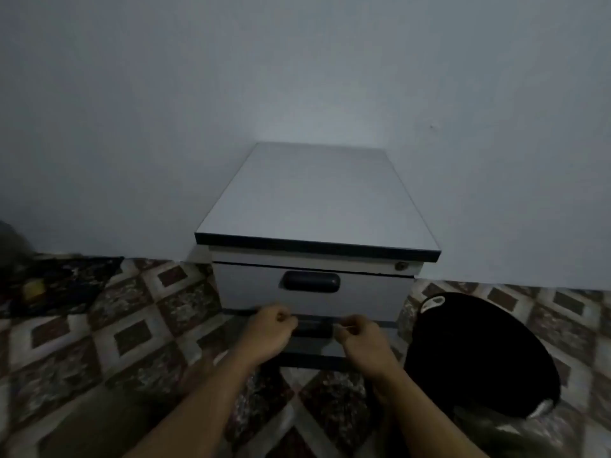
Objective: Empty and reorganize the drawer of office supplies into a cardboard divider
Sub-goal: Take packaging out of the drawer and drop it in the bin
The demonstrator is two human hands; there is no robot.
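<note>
Head view, dim and soft. A small grey cabinet (314, 200) stands against the wall (132, 127), both drawers closed. Upper drawer (244, 285) has a dark recessed handle (310, 281) and a lock (401, 266) above its right corner. The lower drawer (315, 346) is where I am working. My left hand (271, 328) sits at the left end of its handle (314, 328) and my right hand (360, 338) at the right end. Fingers on both are curled in, but blur hides whether they hook the handle or close on nothing; I cannot tell. No supplies and no cardboard divider are in view. I judge the contents to be inside, so the drawer will probably pull heavy, stiff and rattly, with loose small items sliding about. Best hold is under the handle lip, pulling straight and level so it does not bind on its runners. The cabinet top overhangs with a dark edge, out of the way of the pull. Patterned floor (99, 342) in front gives room to draw the drawer out between my forearms. A black round object (479, 355) lies just beside the cabinet's right front corner, near my right wrist, so my elbow room is tight there. A dark cloth (66, 279) lies well apart on the left.
</note>
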